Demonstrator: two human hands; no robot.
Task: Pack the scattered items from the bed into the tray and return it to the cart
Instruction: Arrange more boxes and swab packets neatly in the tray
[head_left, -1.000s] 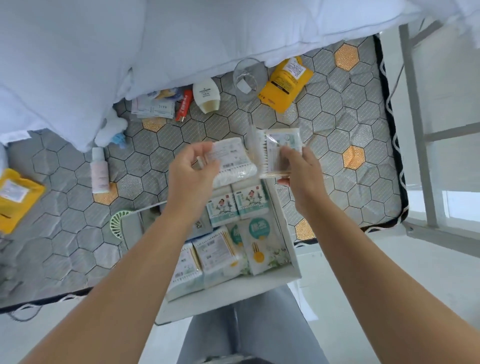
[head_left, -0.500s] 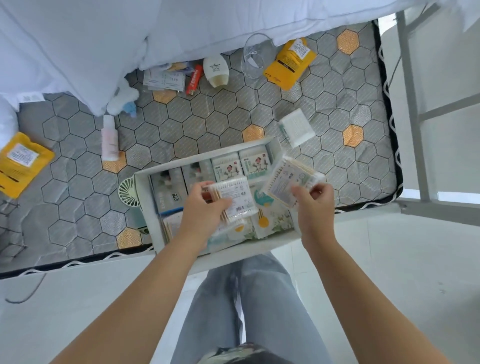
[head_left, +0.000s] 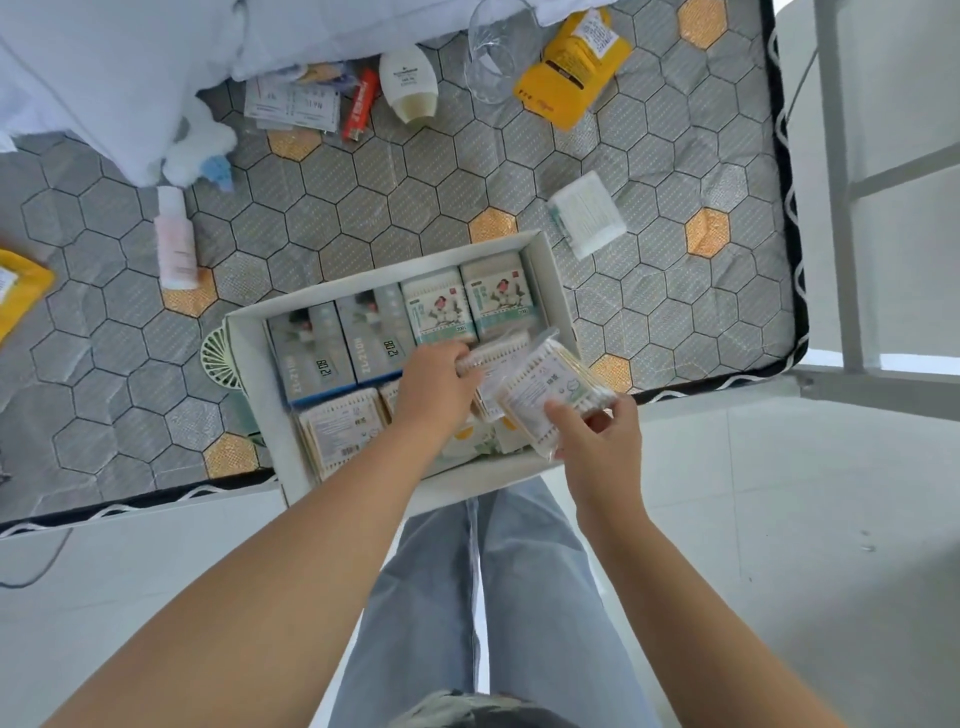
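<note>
Tray (head_left: 248, 374): white, sits on the bed (head_left: 363, 208) at its near edge, with the near side overhanging toward my legs.

Left hand (head_left: 434, 387): over the tray's middle, fingers curled round one flat cotton swab pack (head_left: 496, 356).

Right hand (head_left: 597, 441): at the tray's near right corner, thumb and fingers pinching a second swab pack (head_left: 550, 395), tilted, above the rim.

Inside the tray, far row: two grey boxes (head_left: 332, 353) on the left and two illustrated swab boxes (head_left: 467, 304) on the right. Near row: more flat packs, partly hidden by my arms.

Outside the tray, on the bed:
- loose swab pack (head_left: 587, 213) just beyond the far right corner
- green fan (head_left: 221, 358) touching the left wall, partly under it
- pink bottle (head_left: 174, 239) to the far left
- white bottle (head_left: 410, 78), red tube (head_left: 361, 104), glass (head_left: 488, 57) and yellow pouch (head_left: 571, 67) well beyond the far wall
</note>
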